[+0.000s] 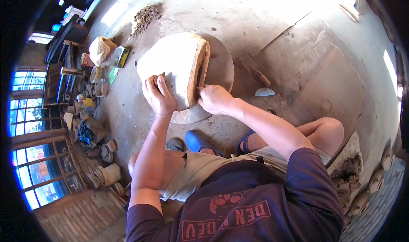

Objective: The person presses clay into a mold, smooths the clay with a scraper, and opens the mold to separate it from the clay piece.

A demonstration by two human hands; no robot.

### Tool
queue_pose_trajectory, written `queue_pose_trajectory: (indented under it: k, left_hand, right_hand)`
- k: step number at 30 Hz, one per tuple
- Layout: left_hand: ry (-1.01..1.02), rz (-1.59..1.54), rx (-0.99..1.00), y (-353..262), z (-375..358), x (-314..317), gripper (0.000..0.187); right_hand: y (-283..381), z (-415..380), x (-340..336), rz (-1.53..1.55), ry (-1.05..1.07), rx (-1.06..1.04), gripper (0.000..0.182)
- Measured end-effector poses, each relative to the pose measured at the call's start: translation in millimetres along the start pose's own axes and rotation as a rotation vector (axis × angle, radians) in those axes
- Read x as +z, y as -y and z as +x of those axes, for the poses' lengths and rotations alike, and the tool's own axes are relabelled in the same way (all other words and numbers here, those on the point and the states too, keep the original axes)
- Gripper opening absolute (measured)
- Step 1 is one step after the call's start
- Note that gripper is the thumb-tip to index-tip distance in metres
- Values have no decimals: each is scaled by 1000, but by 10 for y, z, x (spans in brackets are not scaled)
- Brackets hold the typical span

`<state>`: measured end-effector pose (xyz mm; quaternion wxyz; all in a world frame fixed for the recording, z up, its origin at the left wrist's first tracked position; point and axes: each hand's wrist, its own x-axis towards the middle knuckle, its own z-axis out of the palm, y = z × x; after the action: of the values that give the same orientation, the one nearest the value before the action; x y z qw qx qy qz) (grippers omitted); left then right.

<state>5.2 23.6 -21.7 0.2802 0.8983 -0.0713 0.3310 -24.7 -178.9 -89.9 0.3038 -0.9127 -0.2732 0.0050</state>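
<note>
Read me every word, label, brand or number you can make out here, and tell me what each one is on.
"DEN", on the front of the dark shirt
"DEV", on the same shirt; the lettering between is unclear
Red packet, dark-and-yellow pack: any print is too small and blurred to read

The large, pale, block-shaped piece (170,59) has a smooth, matt-looking broad face and a rougher brown edge, and the round grey disc (222,65) beneath it looks flat and matt. Left of that piece, the crumpled whitish bag (99,50) looks like thin, wrinkled plastic; below it, the blue clog (197,140) looks like smooth moulded plastic and the dark printed shirt (264,199) is soft, matt cloth.
</note>
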Motion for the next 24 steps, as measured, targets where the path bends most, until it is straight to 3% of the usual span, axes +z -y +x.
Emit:
queue_pose_trajectory:
  k: [4,5,7,9,11,14,17,18,24]
  left_hand:
    - [47,-49,29,163,38,-11,22]
    - [66,-75,34,208,38,-25,22]
    - [81,-91,19,222,69,-44,22]
    - [101,-120,9,239,110,-61,23]
    - [120,-163,-6,275,135,-64,23]
    - [116,-170,13,332,160,-59,25]
    - [129,-199,30,342,179,-59,26]
    - [138,-201,26,322,183,-72,26]
    - [101,-163,22,279,145,-44,26]
  right_hand:
    - [227,-52,-492,1352,258,284,26]
    - [182,-55,-452,1437,100,215,23]
    - [40,-74,-418,1426,-123,331,25]
    - [-138,-151,-399,1427,-101,496,38]
    - [-287,-196,-327,1502,-74,643,37]
    - [-495,-127,-140,322,-406,-62,38]
    - [-383,-92,-315,94,-171,36,45]
    - [-344,-60,-369,-38,-18,74,55]
    - [-48,-98,-377,117,197,95,74]
